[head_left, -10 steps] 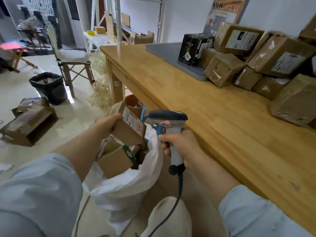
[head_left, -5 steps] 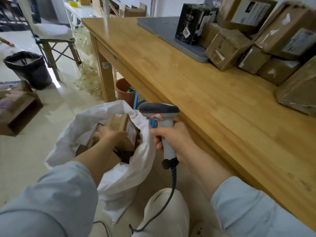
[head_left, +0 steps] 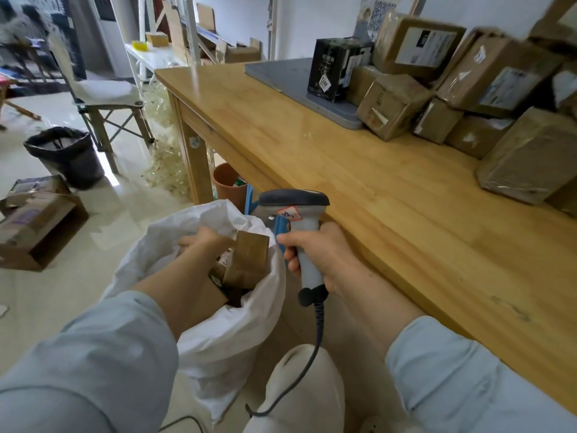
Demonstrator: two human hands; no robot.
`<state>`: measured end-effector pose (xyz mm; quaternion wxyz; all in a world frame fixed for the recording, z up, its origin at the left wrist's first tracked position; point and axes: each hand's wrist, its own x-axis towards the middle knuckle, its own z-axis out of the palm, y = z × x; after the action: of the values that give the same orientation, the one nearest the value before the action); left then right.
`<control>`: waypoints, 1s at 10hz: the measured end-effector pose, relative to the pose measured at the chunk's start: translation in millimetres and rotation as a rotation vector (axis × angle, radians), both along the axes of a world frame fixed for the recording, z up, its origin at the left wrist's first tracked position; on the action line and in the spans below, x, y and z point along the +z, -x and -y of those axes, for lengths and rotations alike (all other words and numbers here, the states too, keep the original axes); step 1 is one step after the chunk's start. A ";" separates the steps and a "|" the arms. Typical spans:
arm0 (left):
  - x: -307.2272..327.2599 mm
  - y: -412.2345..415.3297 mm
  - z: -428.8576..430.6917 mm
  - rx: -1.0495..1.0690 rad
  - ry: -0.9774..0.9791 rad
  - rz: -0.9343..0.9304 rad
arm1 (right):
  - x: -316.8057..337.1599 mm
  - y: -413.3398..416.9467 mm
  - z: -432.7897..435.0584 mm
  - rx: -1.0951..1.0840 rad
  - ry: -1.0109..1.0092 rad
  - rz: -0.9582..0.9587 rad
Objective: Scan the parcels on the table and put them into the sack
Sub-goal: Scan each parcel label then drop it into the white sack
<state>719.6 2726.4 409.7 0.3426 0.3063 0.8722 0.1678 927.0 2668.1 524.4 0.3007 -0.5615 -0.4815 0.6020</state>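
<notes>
Left hand: the left hand (head_left: pixel 204 240) is reaching into the mouth of the white woven plastic sack (head_left: pixel 218 339), just beside the upright brown cardboard parcel (head_left: pixel 248 260). Its fingertips are hiding behind the sack's rim, so it cannot be told whether it is gripping anything.
Right hand: the right hand (head_left: pixel 321 254) is curling its fingers round the pale handle of the grey-and-white handheld barcode scanner (head_left: pixel 293 203), holding it upright just off the bench's near edge, beside the sack.
Cable: the dark coiled cable (head_left: pixel 315 339) is hanging from the handle's base and trailing across the light trouser knee (head_left: pixel 306 389).
Sack: it is standing open on the pale tiled floor (head_left: pixel 93 292), near the bench leg, with brown parcels showing in its mouth.
Bench: the long light wooden bench (head_left: pixel 374 198) is carrying goods along its far side.
Parcels on bench: a heap of brown tape-wrapped cardboard parcels (head_left: pixel 396 104) is sitting at the far right, several bearing white labels, well apart from the sack.
Black carton: a glossy black carton (head_left: pixel 331 70) is standing on a flat grey board (head_left: pixel 281 76), beside the heap.
Floor items: a black-lined round waste bin (head_left: pixel 65 151), a folding chair (head_left: pixel 103 95) and an open brown cardboard box (head_left: pixel 37 223) are standing left of the sack.
</notes>
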 end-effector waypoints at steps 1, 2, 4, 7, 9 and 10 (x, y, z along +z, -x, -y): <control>37.9 -15.5 -7.0 0.075 -0.113 -0.016 | 13.7 -9.2 8.2 -0.017 -0.033 -0.039; 75.5 -35.5 -11.2 0.061 -0.311 -0.033 | 33.3 -22.0 14.7 -0.089 -0.052 -0.092; 151.5 -101.3 -29.5 -0.207 -0.618 -0.067 | 83.0 -70.9 10.3 -0.265 -0.085 -0.232; 212.1 -191.3 -89.9 -0.508 -0.753 -0.011 | 122.8 -152.3 -52.0 -0.409 -0.093 -0.298; 217.0 -231.9 -159.7 -0.531 -0.740 -0.013 | 121.3 -185.7 -114.0 -0.501 -0.092 -0.342; 215.1 -249.7 -196.6 -0.504 -0.671 -0.063 | 114.3 -197.1 -144.9 -0.500 -0.051 -0.378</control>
<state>969.4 2923.0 624.8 0.2272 0.6097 0.6769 0.3441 1124.1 2813.1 638.6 0.5375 -0.5330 -0.2789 0.5910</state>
